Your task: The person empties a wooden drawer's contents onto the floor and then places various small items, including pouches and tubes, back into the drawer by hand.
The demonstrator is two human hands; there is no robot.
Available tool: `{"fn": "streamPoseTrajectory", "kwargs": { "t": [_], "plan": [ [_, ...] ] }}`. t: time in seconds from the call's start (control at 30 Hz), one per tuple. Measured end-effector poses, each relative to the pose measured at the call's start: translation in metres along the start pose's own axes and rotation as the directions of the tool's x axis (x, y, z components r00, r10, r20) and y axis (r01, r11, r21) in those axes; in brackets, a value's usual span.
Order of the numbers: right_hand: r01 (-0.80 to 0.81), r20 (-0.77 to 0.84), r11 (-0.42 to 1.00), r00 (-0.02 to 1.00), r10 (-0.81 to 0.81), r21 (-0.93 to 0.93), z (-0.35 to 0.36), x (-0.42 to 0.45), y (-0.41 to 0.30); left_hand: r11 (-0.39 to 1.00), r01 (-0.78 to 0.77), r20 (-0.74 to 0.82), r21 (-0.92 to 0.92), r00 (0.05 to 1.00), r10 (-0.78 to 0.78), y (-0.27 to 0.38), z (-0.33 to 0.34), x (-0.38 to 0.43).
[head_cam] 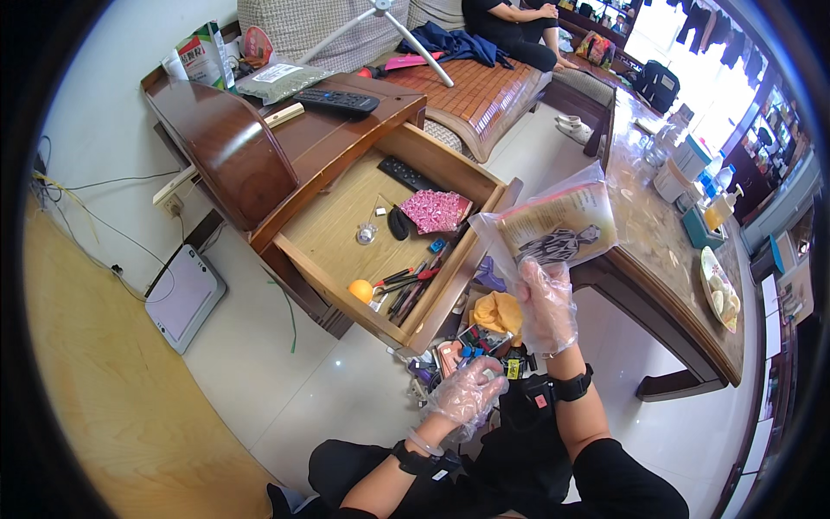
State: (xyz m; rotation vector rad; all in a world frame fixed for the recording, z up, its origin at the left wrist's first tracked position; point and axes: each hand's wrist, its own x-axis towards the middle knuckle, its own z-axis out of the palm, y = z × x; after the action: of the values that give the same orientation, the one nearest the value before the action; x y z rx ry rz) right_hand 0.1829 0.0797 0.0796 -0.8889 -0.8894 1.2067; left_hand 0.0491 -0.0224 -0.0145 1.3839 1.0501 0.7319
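Note:
My right hand, in a clear plastic glove, grips the lower edge of a clear plastic bag with a flat printed item inside, raised beside the drawer's front. My gloved left hand is low over a pile of small goods on the floor. Its fingers are curled, and something pale shows between them; whether it is held is unclear. Left of my right hand, the pulled-out wooden drawer contains a black remote control, a pink patterned pouch, an orange ball and several pens.
A side cabinet carries a remote control and a filled bag. At right, a long table bears a pump bottle and a plate of food. A person sits on the sofa behind.

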Motion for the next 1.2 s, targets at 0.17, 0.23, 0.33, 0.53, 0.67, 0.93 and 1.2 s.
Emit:
{"fn": "streamPoseTrajectory", "kwargs": {
  "t": [0.17, 0.23, 0.33, 0.53, 0.67, 0.93, 1.2],
  "plan": [
    [-0.029, -0.031, 1.000, 0.999, 0.028, -0.005, 0.002, -0.002, -0.003, 1.000, 0.008, 0.001, -0.023, 1.000, -0.008, -0.002, 0.001, 0.001],
    [-0.026, -0.078, 0.999, 0.997, 0.028, 0.026, 0.008, -0.004, -0.005, 0.999, 0.030, 0.018, -0.020, 0.999, -0.030, 0.004, -0.002, -0.001],
    [-0.038, -0.099, 0.999, 0.994, 0.040, 0.020, 0.008, -0.006, -0.006, 0.999, 0.035, 0.039, -0.033, 0.999, -0.034, 0.003, -0.002, -0.002],
    [-0.112, -0.141, 0.991, 0.985, 0.101, -0.073, 0.007, -0.010, -0.010, 0.995, -0.072, -0.004, -0.075, 0.997, 0.072, -0.002, 0.001, -0.001],
    [-0.201, -0.075, 0.980, 0.977, 0.200, -0.010, 0.010, -0.014, -0.012, 0.984, -0.084, -0.045, -0.160, 0.996, 0.078, -0.008, 0.004, -0.004],
    [-0.470, 0.119, 0.877, 0.881, 0.459, 0.102, -0.012, -0.009, 0.011, 0.961, -0.047, -0.107, -0.272, 0.994, 0.018, 0.004, -0.008, -0.006],
    [-0.499, 0.086, 0.858, 0.867, 0.491, 0.121, -0.009, -0.013, 0.008, 0.962, -0.191, -0.218, -0.196, 0.965, 0.147, -0.015, 0.006, -0.001]
  ]
}}
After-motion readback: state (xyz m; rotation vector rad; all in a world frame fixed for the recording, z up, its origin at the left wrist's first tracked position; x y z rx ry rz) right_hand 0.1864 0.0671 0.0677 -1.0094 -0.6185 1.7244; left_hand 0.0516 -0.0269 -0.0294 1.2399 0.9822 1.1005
